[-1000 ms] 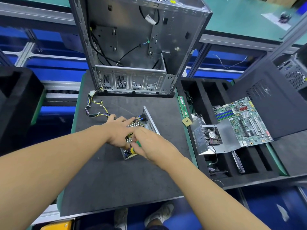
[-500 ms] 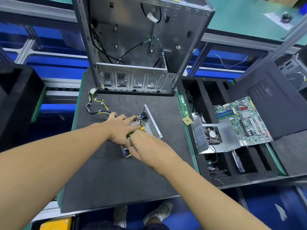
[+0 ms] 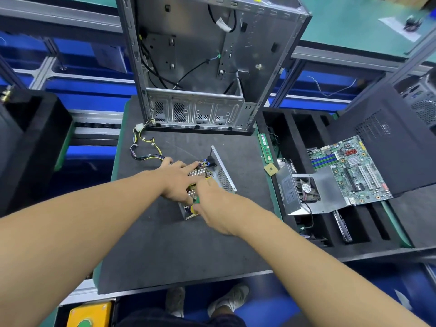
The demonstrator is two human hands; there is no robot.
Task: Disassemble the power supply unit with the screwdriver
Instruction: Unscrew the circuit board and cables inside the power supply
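Observation:
The opened power supply unit lies on the dark mat, its perforated metal wall upright on the right and its board and heatsinks exposed. My left hand rests flat on top of the unit, fingers stretched toward the far end. My right hand grips a screwdriver with a green and yellow handle, held over the near end of the unit; its tip is hidden. A bundle of yellow and black cables runs from the unit to the far left.
An empty computer case stands at the back of the mat. A black foam tray on the right holds a motherboard, a metal cover with a fan, memory sticks and a black side panel.
The right hand has turned slightly, and the green and yellow handle shows again below the left hand. The left hand stays on the unit.

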